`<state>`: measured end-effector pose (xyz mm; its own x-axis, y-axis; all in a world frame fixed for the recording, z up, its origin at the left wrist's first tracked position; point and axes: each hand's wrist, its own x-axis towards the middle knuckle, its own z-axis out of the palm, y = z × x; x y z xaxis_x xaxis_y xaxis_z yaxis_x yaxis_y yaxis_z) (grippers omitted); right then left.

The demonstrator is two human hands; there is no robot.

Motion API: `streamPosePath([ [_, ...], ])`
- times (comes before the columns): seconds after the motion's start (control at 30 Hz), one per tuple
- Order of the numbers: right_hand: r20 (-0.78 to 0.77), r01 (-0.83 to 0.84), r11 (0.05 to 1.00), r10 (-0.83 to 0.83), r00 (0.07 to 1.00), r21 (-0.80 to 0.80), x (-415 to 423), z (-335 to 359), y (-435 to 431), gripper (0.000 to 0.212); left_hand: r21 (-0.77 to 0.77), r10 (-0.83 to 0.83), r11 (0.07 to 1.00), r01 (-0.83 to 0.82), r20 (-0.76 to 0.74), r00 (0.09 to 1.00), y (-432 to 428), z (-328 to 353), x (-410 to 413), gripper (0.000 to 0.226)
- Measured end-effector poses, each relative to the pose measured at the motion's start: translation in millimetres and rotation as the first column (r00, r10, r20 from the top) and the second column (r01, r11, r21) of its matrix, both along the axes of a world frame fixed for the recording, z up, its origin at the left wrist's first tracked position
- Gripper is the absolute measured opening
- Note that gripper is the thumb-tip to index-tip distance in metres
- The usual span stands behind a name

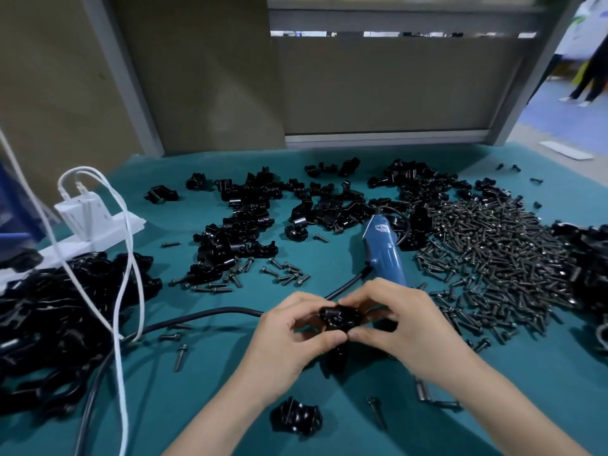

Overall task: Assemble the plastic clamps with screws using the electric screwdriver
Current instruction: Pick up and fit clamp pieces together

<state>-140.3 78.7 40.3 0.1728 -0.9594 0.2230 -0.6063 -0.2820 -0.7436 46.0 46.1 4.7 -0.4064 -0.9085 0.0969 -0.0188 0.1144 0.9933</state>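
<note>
Now | left hand [289,334] and right hand [404,324] both pinch one clamp [339,319], near centre over desk [230,373] | screwdriver [383,251] lies just far of right hand, long axis near-far | screws [500,258] heaped right | right hand nearer both, likely reaches next

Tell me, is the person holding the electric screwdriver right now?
No, the electric screwdriver lies on the table beyond the left hand and right hand, which hold a black clamp.
</note>
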Motion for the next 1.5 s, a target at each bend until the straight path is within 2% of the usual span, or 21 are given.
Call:
streamPosePath([
  [0.1, 0.014, -0.035, 0.999, 0.034, 0.999, 0.04, 1.3, 2.2, -0.3, 0.039, 0.028, -0.041, 0.999, 0.04, 0.013, 0.999, -3.1, 4.0, 6.4, 0.023],
  [0.2, 0.068, -0.026, 0.997, 0.021, 0.997, 0.077, 2.8, 1.3, -0.4, 0.037, 0.044, -0.063, 0.997, 0.061, 0.035, 0.997, -4.7, 5.4, 11.1, 0.031],
  [0.3, 0.057, 0.003, 0.997, -0.008, 0.998, 0.082, 2.6, 0.0, -0.2, 0.036, 0.042, -0.035, 0.999, 0.032, 0.061, 0.998, -3.8, 6.7, 10.8, 0.036],
  [0.53, 0.094, -0.017, 0.992, 0.005, 0.996, 0.124, 0.1, 3.3, 0.3, 0.039, 0.043, -0.027, 0.999, 0.022, 0.133, 0.991, -2.0, 8.9, 11.9, 0.029],
  [0.67, 0.125, -0.024, 0.988, 0.005, 0.992, 0.151, 0.7, 1.9, -0.6, 0.034, 0.037, -0.029, 0.999, 0.024, 0.162, 0.986, -4.0, 9.8, 12.6, 0.026],
  [0.77, 0.06, -0.014, 0.991, 0.006, 0.998, 0.133, 2.3, 3.7, 1.6, 0.031, 0.028, -0.035, 0.999, 0.031, 0.17, 0.985, -3.4, 9.6, 12.9, 0.026],
  [0.97, -0.093, 0.029, 1.0, -0.029, 0.995, -0.002, 7.7, 10.2, 2.8, 0.038, -0.028, 0.02, 0.999, -0.016, 0.155, 0.988, -4.1, 7.5, 11.8, 0.029],
  [1.2, -0.077, 0.005, 0.998, 0.0, 0.997, 0.06, 7.9, 17.4, -1.6, 0.042, 0.019, 0.007, 1.0, -0.01, 0.128, 0.992, -4.9, 3.3, 10.6, 0.03],
  [1.37, -0.075, -0.036, 0.967, 0.057, 0.996, 0.252, 4.1, 28.0, -3.8, 0.046, -0.002, 0.008, 1.0, -0.008, 0.107, 0.994, -6.2, -1.5, 8.8, 0.031],
  [1.43, -0.156, -0.007, 0.956, 0.055, 0.986, 0.292, 4.4, 40.6, -7.2, 0.046, 0.011, 0.014, 1.0, -0.015, 0.103, 0.995, -8.3, -4.1, 10.0, 0.031],
  [1.5, -0.29, 0.045, 0.99, -0.003, 0.957, 0.137, 10.9, 63.4, -19.3, 0.038, 0.031, 0.006, 0.999, -0.008, 0.091, 0.996, -10.8, -6.5, 11.5, 0.032],
])
